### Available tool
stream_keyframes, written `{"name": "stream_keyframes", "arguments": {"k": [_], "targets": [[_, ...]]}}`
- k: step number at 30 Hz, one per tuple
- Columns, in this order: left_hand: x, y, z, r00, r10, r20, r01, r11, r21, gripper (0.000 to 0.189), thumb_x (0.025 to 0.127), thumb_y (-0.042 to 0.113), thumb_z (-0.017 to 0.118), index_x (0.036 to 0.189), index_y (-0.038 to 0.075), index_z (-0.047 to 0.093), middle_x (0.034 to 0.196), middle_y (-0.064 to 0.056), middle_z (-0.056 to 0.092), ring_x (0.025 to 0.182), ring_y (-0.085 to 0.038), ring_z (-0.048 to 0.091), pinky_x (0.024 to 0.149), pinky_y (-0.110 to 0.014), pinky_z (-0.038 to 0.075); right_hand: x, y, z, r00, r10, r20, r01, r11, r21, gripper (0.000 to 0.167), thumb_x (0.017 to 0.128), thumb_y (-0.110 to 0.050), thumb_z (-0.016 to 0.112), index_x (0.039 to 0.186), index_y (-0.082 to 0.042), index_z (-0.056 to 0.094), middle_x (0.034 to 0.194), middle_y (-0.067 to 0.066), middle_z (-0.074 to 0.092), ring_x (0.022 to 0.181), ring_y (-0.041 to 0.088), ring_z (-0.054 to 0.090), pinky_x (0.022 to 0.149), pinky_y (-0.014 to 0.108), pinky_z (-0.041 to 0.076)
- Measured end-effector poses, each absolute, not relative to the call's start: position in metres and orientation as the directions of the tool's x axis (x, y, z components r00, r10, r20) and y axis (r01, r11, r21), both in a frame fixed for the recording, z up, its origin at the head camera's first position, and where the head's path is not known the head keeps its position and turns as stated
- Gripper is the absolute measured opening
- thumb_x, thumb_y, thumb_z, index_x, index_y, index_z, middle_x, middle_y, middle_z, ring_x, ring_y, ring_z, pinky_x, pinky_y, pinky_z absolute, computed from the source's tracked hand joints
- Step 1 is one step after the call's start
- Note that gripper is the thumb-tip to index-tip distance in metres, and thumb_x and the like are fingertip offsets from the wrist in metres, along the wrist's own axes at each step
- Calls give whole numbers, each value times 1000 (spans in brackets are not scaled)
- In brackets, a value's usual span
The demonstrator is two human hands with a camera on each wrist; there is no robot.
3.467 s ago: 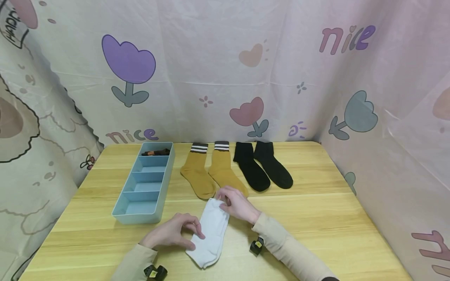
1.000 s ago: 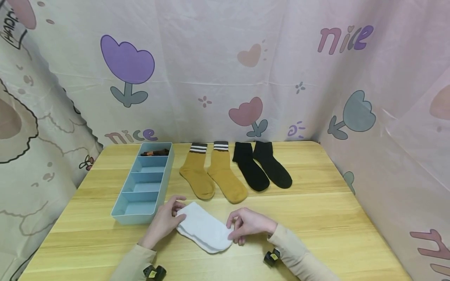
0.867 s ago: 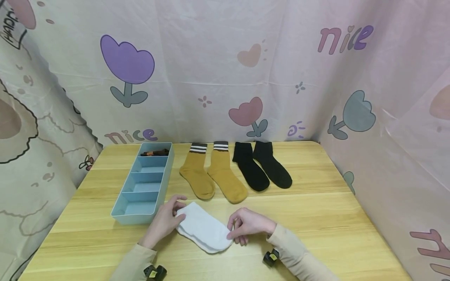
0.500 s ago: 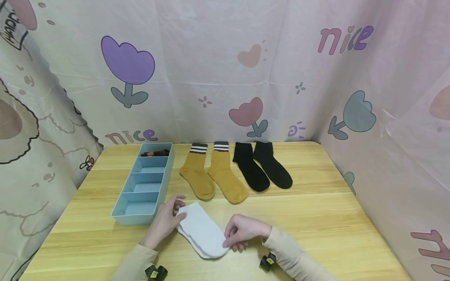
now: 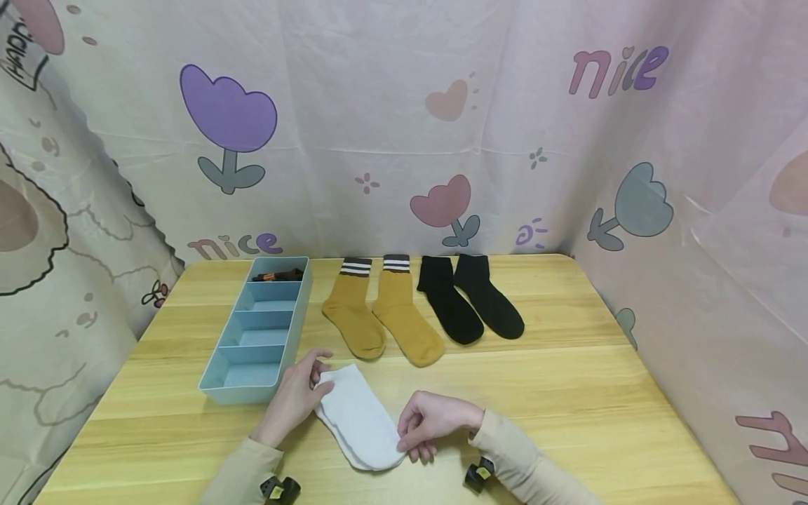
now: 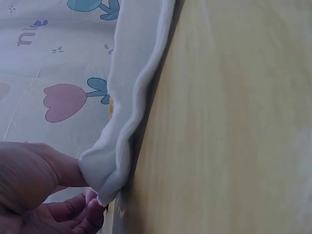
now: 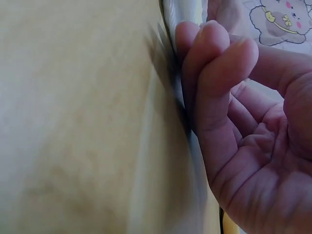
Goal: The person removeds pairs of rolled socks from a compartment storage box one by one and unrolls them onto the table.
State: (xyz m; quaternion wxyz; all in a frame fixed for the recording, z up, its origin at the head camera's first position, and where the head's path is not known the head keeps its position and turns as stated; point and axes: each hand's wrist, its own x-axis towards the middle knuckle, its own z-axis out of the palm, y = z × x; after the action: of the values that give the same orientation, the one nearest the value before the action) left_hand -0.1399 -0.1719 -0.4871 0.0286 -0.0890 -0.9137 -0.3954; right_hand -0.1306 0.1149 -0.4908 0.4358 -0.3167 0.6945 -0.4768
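Observation:
A pair of white socks [image 5: 361,414], one laid over the other, lies slantwise near the front middle of the table. At their upper-left end my left hand [image 5: 295,398] pinches them, thumb on top; the left wrist view shows the thumb [image 6: 68,168] against the white fabric [image 6: 105,170] with the fingers behind. My right hand [image 5: 432,424] pinches the rounded lower-right end between thumb and curled fingers. In the right wrist view its fingertips [image 7: 214,39] cover most of the white socks [image 7: 180,12].
Left of the socks stands a blue box [image 5: 294,344] with several compartments; the back one holds a dark brown item [image 5: 279,275]. Behind lie mustard socks [image 5: 353,315] with striped cuffs and black socks [image 5: 489,298]. A printed curtain [image 5: 379,126] hangs around the table [image 5: 568,393].
Since the earliest frame, the socks have turned, with my left hand now at their upper-left end and my right at the lower right. Lately my right hand has drawn its end slightly nearer and leftward.

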Motion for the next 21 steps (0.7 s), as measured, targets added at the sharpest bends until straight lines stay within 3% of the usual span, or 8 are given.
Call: {"name": "stream_keyframes", "arguments": {"k": [8, 15, 21], "targets": [[-140, -172, -485, -984, 135, 114, 175, 657, 733, 46, 84, -5, 73, 126, 4, 60, 83, -4, 58, 72, -11, 48, 64, -20, 39, -130, 119, -491, -422, -861, -284, 4, 312, -950, 24, 94, -6, 67, 85, 16, 65, 77, 44, 62, 46, 4, 57, 44, 17, 46], [-139, -173, -483, -985, 132, 113, 172, 666, 726, 43, 85, -4, 71, 126, 6, 60, 83, -4, 59, 72, -9, 48, 63, -20, 39, -129, 119, -494, -385, -878, -284, 43, 290, -956, 26, 96, -7, 64, 90, 19, 62, 80, 47, 61, 51, 6, 63, 50, 20, 54], [-138, -173, -480, -985, 131, 111, 170, 644, 746, 43, 85, -4, 71, 126, 7, 60, 86, -5, 63, 72, -8, 49, 64, -20, 41, -127, 118, -493, -393, -878, -273, 26, 286, -958, 25, 95, -7, 64, 91, 18, 61, 78, 47, 58, 49, 2, 58, 46, 17, 48]]}}
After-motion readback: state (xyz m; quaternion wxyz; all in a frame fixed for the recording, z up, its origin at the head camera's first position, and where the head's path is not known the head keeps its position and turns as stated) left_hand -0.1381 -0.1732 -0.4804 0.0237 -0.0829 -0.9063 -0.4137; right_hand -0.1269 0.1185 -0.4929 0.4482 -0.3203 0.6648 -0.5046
